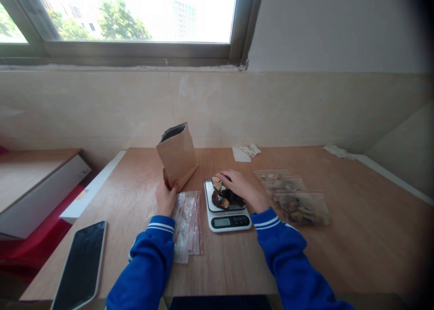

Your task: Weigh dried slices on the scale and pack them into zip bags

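My left hand (165,198) grips the lower edge of an open brown paper bag (177,155) that stands tilted on the wooden table (237,264). My right hand (241,188) rests over a small white kitchen scale (228,221), fingers curled on dark dried pieces (221,200) piled on its platform. Whether those fingers hold a piece I cannot make out. Both arms wear blue sleeves with white stripes.
A stack of clear zip bags with red strips (187,224) lies between my arms. Filled clear bags (298,202) lie right of the scale. A phone (81,264) lies at the near left. Crumpled paper (247,151) sits near the wall.
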The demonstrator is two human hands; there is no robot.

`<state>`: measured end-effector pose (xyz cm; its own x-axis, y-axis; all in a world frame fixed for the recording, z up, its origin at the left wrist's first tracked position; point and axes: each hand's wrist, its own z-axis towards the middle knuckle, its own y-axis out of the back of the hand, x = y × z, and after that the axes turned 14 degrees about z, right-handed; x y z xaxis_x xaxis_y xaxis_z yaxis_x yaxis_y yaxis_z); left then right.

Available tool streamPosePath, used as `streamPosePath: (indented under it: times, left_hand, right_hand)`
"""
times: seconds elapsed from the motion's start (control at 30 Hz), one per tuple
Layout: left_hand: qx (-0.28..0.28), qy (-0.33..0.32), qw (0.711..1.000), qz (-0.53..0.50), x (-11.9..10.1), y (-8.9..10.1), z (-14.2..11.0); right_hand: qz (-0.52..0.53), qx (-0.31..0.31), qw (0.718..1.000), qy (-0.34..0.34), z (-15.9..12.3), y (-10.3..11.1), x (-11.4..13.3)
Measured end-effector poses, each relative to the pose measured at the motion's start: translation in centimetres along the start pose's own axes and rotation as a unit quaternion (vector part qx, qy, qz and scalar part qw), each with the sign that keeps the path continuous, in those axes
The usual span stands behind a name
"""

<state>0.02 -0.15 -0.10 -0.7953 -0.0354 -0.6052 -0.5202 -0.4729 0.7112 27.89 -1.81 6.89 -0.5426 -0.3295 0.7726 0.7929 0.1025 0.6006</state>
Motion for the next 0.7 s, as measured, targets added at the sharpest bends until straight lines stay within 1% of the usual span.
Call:
streamPosePath:
  times: [0.07,0.13,0.2,0.37,0.47,0.6,0.7]
  left_hand:
    - [-0.001,-0.002,1.0,0.009,-0.2,0.1,-0.1]
    - [0.0,0.0,1.0,0.023,-0.2,0.2,-0.1]
    - [-0.003,0.005,1.0,0.027,-0.2,0.2,-0.1]
    - [-0.034,0.011,0.999,-0.003,0.1,0.0,0.1]
    - [-0.033,0.012,0.999,-0.021,0.1,0.0,0.2]
    - [-0.03,0.016,0.999,-0.025,-0.1,0.2,0.1]
    - [-0.051,0.021,0.998,-0.002,-0.3,0.4,-0.1]
  right_hand:
    - [0.053,-0.032,0.998,-0.013,-0.3,0.1,0.0]
    - [0.082,-0.071,0.993,-0.037,-0.8,0.3,-0.3]
    - [0.086,-0.116,0.988,-0.053,-1.4,0.4,-1.0]
    - [0.089,-0.229,0.968,-0.058,-2.8,0.5,-3.1]
    - [0.088,-0.26,0.959,-0.064,-3.5,0.4,-4.5]
    - [0.127,-0.285,0.948,-0.059,-5.0,0.0,-6.2]
    - [0.157,-0.319,0.933,-0.061,-6.8,-0.5,-6.5]
